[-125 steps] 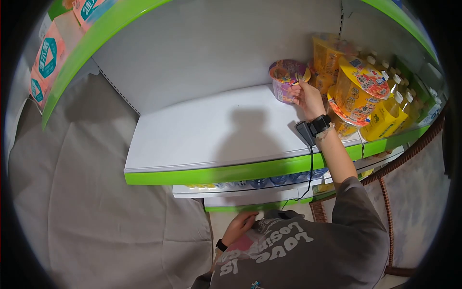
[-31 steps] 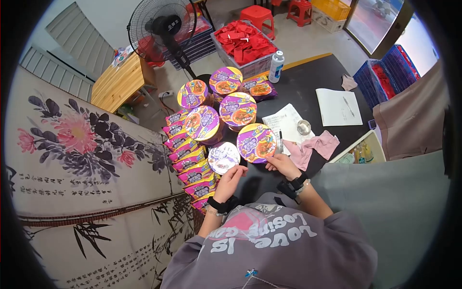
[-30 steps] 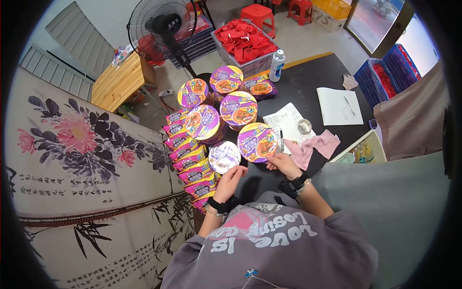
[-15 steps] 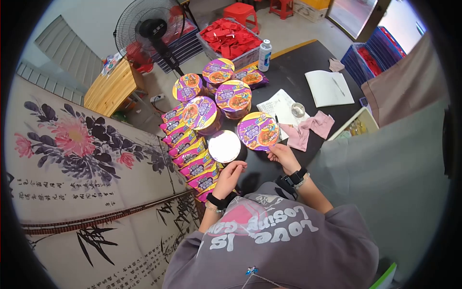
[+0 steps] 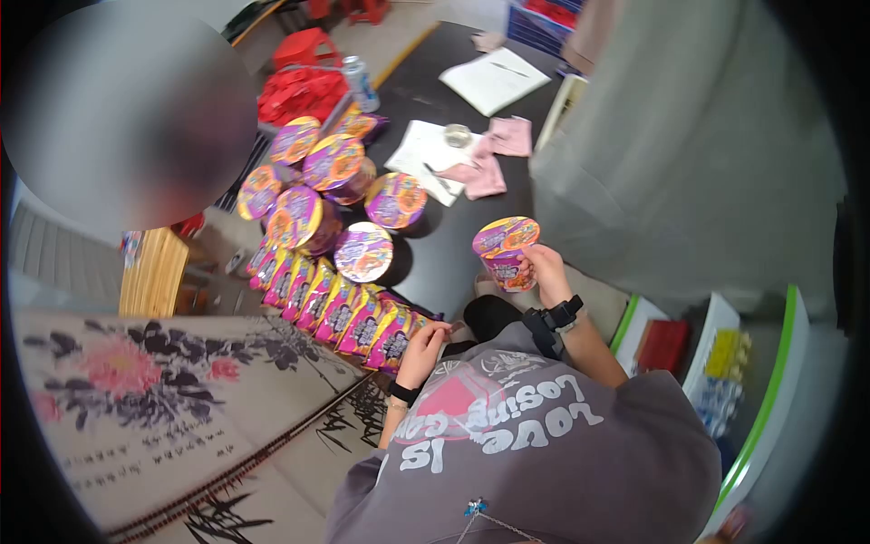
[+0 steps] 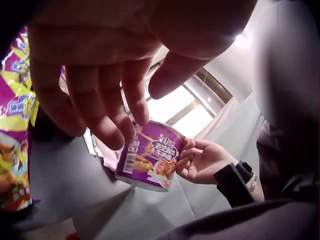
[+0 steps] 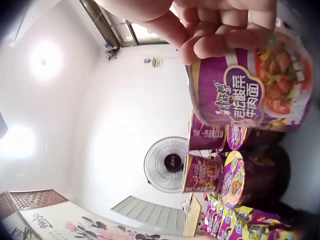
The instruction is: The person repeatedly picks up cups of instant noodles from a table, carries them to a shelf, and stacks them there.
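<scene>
My right hand [image 5: 542, 270] grips a purple instant noodle cup [image 5: 506, 253] by its side, lifted clear of the black table [image 5: 442, 254]. In the right wrist view the fingers [image 7: 220, 35] curl over the cup [image 7: 250, 90] from above. In the left wrist view the same cup [image 6: 150, 157] shows behind my left hand. My left hand [image 5: 426, 346] hangs low in front of my chest with loosely bent fingers [image 6: 100, 100] and holds nothing. It is beside a row of purple and yellow noodle packets [image 5: 335, 313].
Several more purple cups [image 5: 317, 186] stand grouped on the table, one [image 5: 363, 252] nearest me. Papers [image 5: 426, 150], a pink cloth [image 5: 494, 154] and a bottle [image 5: 361, 83] lie farther back. A green-edged shelf [image 5: 770, 399] is at the right, a painted screen [image 5: 136, 390] at the left.
My right hand has lifted one noodle cup off the table and brought it toward me. My left hand has drawn back from the cups. The view has swung right, toward the shelf.
</scene>
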